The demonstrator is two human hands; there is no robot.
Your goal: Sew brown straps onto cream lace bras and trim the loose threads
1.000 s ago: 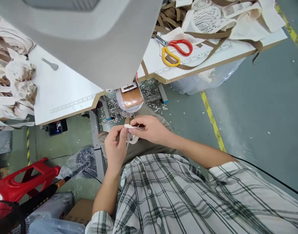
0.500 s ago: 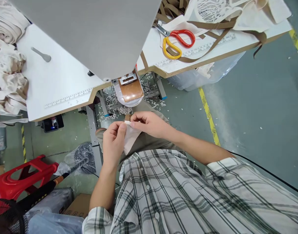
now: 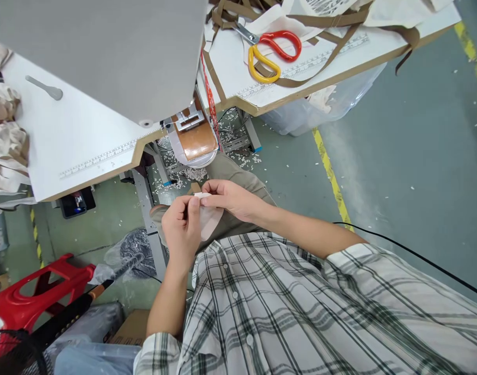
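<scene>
Over my lap, my left hand (image 3: pixel 180 223) and my right hand (image 3: pixel 234 200) pinch the upper edge of a small cream fabric piece (image 3: pixel 209 221) that hangs down between them. A short brown strap end (image 3: pixel 195 188) sticks out above the fingertips, joined at the pinched edge as far as I can see. My fingers cover most of that edge. Just beyond my hands is the sewing machine's presser foot (image 3: pixel 189 120), above a brown plate (image 3: pixel 199 140) on the machine arm.
The grey machine head (image 3: pixel 137 57) overhangs the white table (image 3: pixel 82 125). Scissors (image 3: pixel 275 52) with red and yellow handles lie among brown straps (image 3: pixel 336 21) at right. Cream fabric (image 3: pixel 6 140) is piled at left. A red stool (image 3: pixel 39 291) stands at lower left.
The whole view has shifted, so the table and machine appear further left and slightly higher. Both hands keep their pinch on the fabric, with only slight finger movement.
</scene>
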